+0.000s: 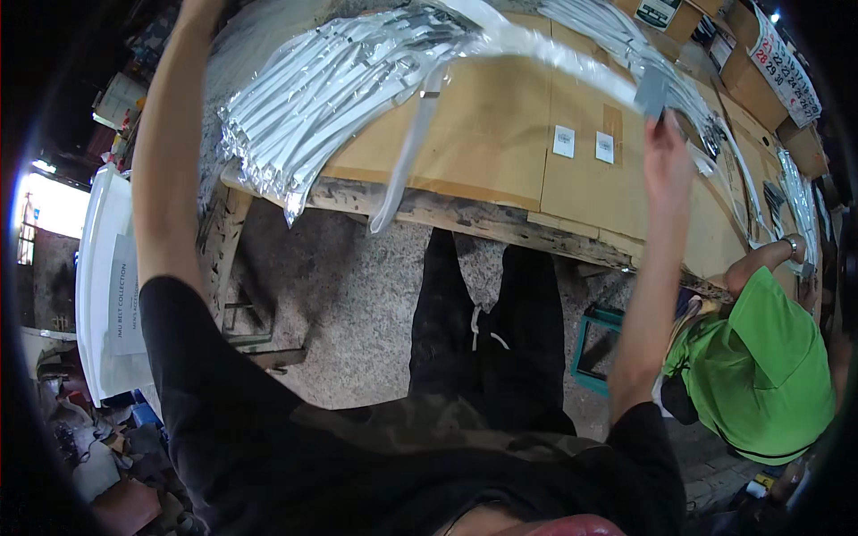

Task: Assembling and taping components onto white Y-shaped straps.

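My right hand (667, 161) reaches over the right part of the table, its fingers closed on the grey flat end (652, 91) of a plastic-sleeved belt. The pale, shiny sleeve (572, 61) stretches from there up and left toward the far edge of the view. My left forearm (170, 152) runs up the left side, and the hand itself lies beyond the top edge. To its right, a fanned pile of white belts in clear sleeves (322, 98) covers the table's left part. One loose strip (407, 161) from the pile hangs over the front edge.
Brown cardboard (492, 125) covers the wooden table, with two small white labels (564, 141) on it. More sleeved strips (608, 36) lie at the far right. A co-worker in green (760, 366) is at the right. A teal crate (594, 348) stands below; a white box (107, 286) is left.
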`<control>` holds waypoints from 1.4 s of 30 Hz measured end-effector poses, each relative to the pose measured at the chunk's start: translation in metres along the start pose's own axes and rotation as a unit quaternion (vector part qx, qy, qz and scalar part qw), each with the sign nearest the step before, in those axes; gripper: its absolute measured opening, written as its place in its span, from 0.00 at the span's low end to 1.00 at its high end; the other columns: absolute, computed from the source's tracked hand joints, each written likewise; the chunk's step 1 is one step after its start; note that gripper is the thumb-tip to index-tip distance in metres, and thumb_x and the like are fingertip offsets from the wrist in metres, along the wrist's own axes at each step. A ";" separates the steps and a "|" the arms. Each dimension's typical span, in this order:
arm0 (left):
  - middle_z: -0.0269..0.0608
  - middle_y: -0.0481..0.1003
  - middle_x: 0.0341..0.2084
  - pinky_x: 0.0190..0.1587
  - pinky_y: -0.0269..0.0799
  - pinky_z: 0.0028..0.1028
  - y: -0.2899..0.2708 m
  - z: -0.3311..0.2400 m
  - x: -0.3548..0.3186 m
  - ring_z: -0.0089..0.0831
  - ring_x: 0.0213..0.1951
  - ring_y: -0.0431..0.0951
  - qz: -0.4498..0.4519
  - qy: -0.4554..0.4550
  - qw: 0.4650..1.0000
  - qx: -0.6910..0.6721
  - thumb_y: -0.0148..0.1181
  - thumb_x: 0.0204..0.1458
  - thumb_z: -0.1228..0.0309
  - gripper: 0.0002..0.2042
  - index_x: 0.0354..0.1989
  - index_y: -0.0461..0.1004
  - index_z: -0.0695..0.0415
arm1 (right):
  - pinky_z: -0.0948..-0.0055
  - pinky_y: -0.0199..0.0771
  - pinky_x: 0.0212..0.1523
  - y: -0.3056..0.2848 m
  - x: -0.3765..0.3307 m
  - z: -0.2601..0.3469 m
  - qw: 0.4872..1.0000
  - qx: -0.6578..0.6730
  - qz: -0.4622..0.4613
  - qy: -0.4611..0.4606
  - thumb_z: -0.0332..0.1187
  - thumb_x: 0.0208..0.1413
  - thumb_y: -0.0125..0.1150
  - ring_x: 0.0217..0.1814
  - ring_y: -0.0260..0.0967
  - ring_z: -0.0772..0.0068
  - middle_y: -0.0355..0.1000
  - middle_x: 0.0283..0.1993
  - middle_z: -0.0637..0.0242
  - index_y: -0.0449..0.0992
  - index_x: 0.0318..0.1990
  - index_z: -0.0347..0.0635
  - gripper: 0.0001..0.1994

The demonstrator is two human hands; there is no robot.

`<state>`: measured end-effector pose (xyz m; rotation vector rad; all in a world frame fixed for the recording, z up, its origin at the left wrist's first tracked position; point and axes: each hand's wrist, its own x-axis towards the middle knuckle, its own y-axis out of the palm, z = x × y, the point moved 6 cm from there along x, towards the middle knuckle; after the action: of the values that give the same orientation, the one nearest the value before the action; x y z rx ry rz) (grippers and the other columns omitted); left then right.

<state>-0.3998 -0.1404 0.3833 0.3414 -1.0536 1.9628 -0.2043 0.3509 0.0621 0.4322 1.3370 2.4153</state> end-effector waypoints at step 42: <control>0.52 0.50 0.65 0.39 0.77 0.45 0.026 -0.333 -0.280 0.61 0.40 0.75 0.249 -0.190 0.865 -0.393 0.61 0.30 0.79 0.44 0.64 0.54 0.49 | 0.76 0.76 0.43 -0.157 -0.016 0.008 0.981 -0.112 -0.131 0.092 0.27 0.58 0.58 0.37 0.71 0.72 0.71 0.36 0.62 0.72 0.40 0.30 0.08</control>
<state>-0.2044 -0.0445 0.0057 -0.0178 -2.2691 1.7098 -0.1631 0.4271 -0.0695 -0.0276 1.0936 2.3884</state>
